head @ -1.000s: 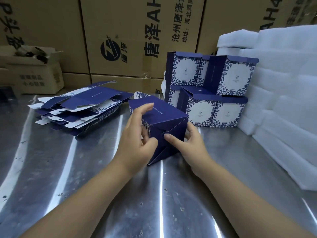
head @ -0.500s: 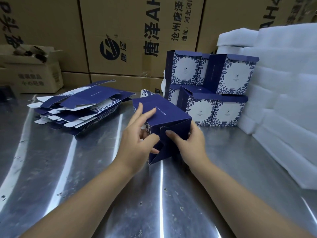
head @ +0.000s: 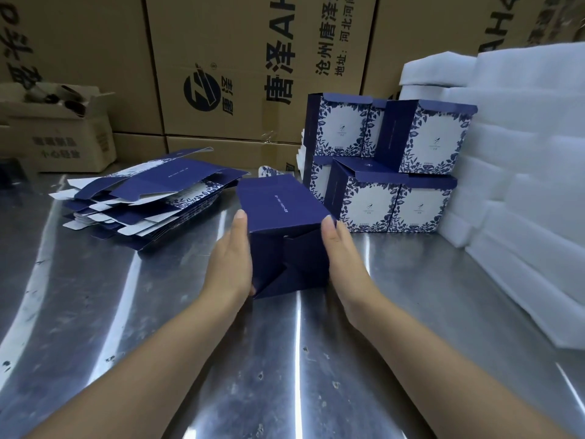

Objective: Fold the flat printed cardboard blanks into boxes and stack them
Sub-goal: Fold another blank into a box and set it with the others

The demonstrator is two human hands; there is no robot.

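While the folded box (head: 278, 213) is pressed between two flat palms near the middle of the surface (head: 411, 305), its closed bottom is turned toward the viewer, with the diagonal flap seams showing. Whether its lower edge is rested on the metal cannot be told. The left hand (head: 231, 264) is laid against the wall at 9 o'clock and the right hand (head: 346, 261) against the wall at 3 o'clock. The fingers (head: 240, 224) of both are stretched out straight, and nothing is curled round or pinched.

The step is judged to be squaring the body and seating the bottom flaps. Even pressure should be kept on both walls so that the box is not skewed. The flap tabs should be checked for full engagement before the box is turned upright.

At 2 o'clock, near the box, the finished boxes (head: 395, 204) are stacked in two tiers, where this one is probably to be set with edges aligned. At 10 o'clock the pile of flat blanks (head: 152, 198) is spread. White foam sheets (head: 522, 191) are heaped at 3 o'clock, well apart.
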